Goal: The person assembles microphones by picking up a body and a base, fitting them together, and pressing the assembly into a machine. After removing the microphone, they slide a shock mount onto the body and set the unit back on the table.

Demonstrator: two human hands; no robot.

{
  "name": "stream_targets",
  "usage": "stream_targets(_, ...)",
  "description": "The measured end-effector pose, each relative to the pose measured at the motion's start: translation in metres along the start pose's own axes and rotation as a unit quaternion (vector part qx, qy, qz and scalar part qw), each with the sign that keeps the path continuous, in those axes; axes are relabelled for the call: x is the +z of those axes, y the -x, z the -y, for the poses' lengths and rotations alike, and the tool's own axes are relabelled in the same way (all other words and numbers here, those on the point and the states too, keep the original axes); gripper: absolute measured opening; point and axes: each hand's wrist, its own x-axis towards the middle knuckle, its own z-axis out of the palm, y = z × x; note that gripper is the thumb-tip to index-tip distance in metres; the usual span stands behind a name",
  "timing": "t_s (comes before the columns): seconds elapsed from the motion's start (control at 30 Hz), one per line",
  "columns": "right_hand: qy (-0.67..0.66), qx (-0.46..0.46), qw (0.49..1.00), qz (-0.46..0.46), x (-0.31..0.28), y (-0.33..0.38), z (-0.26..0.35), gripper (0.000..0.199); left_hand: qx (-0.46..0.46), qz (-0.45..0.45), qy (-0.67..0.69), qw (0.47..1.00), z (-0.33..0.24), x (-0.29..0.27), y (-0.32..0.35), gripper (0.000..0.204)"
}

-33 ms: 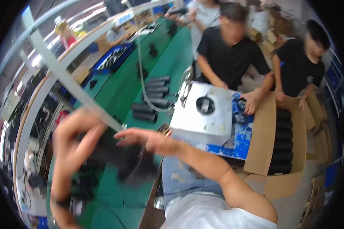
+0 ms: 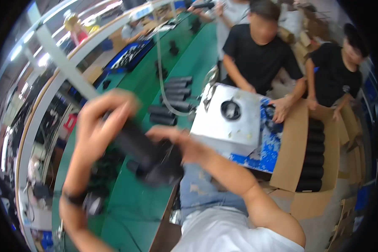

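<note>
A black tube with a wider, ridged-looking lower end (image 2: 136, 145) hangs tilted over the green bench, blurred by motion. My left hand (image 2: 103, 119) is closed round its upper end, fingers bent over the top. Against the wider end, my right hand (image 2: 176, 143) curls along the side; its fingertips are smeared and partly hidden by the black part. A dark band circles my left wrist. Below the tube, more dark parts (image 2: 107, 170) lie on the bench, too blurred to name.
Several black tubes (image 2: 176, 94) lie on the green bench (image 2: 197, 54) beyond my hands. A white metal box with a round black opening (image 2: 243, 134) stands to the right. Past it is a cardboard carton (image 2: 287, 159) of black tubes. Co-workers (image 2: 260, 54) stand opposite; a pale post (image 2: 63, 63) rises left.
Both hands shift slightly, the left one up and right. The black tube swings into clearer view between them. My right hand's outstretched fingers now bend in against it. The whole view drifts a little.
</note>
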Motion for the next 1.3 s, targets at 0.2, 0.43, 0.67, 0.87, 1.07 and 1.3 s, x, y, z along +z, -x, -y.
stream_targets(0.2,-0.133,-0.032,0.971,-0.199,-0.036,0.057,0.030,0.070,0.038,-0.084,0.309,0.947,0.071,0.109,-0.059,0.013)
stream_targets(0.43,-0.079,-0.074,0.948,-0.299,-0.048,0.074,0.030,0.079,0.151,-0.152,0.193,0.958,0.054,0.153,-0.071,0.014)
stream_targets(0.67,0.038,-0.112,0.950,-0.288,-0.045,0.068,0.044,0.090,0.191,-0.144,0.226,0.944,0.046,0.149,-0.075,0.028)
stream_targets(0.87,0.047,-0.150,0.938,-0.308,-0.039,0.069,0.055,0.098,0.257,-0.156,0.203,0.932,0.032,0.148,-0.082,0.034)
stream_targets(1.07,0.027,-0.171,0.926,-0.335,-0.041,0.074,0.050,0.101,0.298,-0.123,0.176,0.930,0.025,0.147,-0.085,0.038)
stream_targets(1.3,0.079,-0.191,0.917,-0.342,-0.053,0.091,0.036,0.108,0.319,-0.135,0.193,0.918,0.018,0.158,-0.091,0.035)
